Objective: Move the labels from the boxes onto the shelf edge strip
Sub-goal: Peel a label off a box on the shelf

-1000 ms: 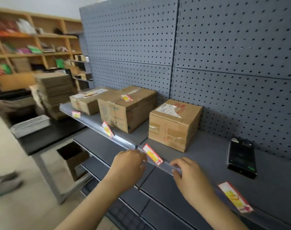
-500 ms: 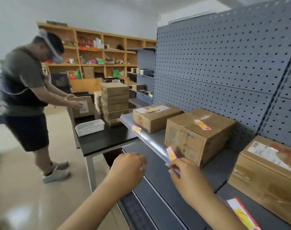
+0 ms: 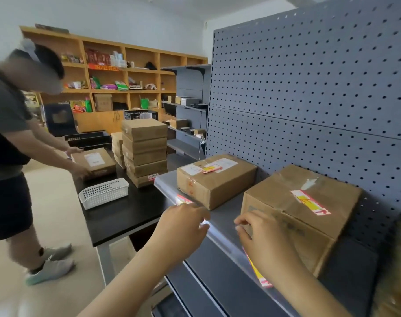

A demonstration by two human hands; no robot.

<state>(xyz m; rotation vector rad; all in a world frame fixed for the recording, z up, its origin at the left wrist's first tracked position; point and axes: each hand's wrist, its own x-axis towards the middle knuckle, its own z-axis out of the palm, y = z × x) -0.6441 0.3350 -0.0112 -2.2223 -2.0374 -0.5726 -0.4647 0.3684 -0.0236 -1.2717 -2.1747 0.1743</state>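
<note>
We stand in a shop stockroom: grey pegboard shelving at two o'clock, stacked cardboard parcels and wooden goods shelves at eleven.

Both hands, left hand and right hand, reach the shelf edge strip before two labelled boxes.

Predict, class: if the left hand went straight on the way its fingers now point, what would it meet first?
Probably the shelf edge strip, right by the left hand; beyond it the far box. Depth is unclear.
</note>
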